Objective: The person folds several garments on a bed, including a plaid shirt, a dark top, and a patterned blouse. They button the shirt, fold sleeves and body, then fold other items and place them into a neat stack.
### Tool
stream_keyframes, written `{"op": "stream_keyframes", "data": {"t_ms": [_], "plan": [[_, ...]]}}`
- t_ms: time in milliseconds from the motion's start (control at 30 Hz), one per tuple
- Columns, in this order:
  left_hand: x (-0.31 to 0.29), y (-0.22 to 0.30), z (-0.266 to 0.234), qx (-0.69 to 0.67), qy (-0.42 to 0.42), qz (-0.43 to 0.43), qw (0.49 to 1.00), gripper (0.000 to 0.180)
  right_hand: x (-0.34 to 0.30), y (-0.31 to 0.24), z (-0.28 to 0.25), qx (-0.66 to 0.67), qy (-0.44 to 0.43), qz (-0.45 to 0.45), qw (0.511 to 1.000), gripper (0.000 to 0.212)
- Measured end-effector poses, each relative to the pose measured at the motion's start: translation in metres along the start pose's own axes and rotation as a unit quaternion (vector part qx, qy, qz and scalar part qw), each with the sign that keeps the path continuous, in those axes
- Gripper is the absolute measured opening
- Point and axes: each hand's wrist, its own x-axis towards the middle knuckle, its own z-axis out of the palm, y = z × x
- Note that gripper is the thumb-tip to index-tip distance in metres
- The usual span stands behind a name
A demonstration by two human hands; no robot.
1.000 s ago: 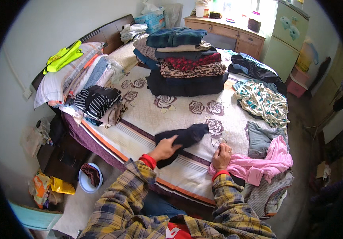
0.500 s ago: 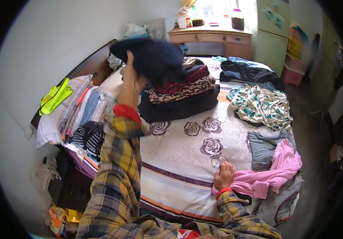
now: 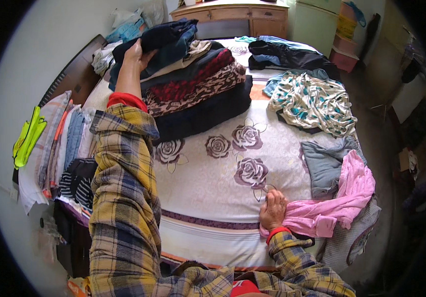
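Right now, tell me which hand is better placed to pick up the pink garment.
Likely the right hand: it is at the left end of the pink garment, while the left hand is farther off, at the dark garment atop the stack.

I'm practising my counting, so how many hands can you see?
2. The left hand touches the dark garment atop the tall clothes pile; the right hand rests on the bed, by the pink garment. No others show.

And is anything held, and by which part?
The left hand holds the dark garment atop the pile by its near edge; the right hand rests at the pink garment, grip unclear.
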Motion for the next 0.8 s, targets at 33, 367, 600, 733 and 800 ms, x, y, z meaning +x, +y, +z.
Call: {"op": "stream_keyframes", "data": {"t_ms": [33, 367, 600, 733, 800], "plan": [[-0.006, 0.005, -0.002, 0.02, 0.014, 0.002, 1.0, 0.048, 0.0, 0.0, 0.0, -0.005, 0.005, -0.003, 1.0, 0.038], [-0.085, 0.024, -0.044, 0.503, -0.006, 0.268, 0.822, 0.085, 0.001, -0.005, -0.001, -0.03, 0.029, -0.008, 0.999, 0.038], [-0.095, -0.004, -0.008, 0.77, 0.045, 0.321, 0.55, 0.111, 0.002, -0.006, -0.005, -0.018, 0.025, -0.015, 0.999, 0.037], [-0.063, -0.041, 0.023, 0.744, 0.048, 0.267, 0.61, 0.095, 0.003, -0.006, -0.003, -0.023, 0.015, -0.015, 1.0, 0.038], [-0.052, -0.06, 0.037, 0.749, 0.064, 0.318, 0.578, 0.083, 0.003, -0.006, -0.002, -0.02, 0.012, -0.016, 1.0, 0.038]]}}
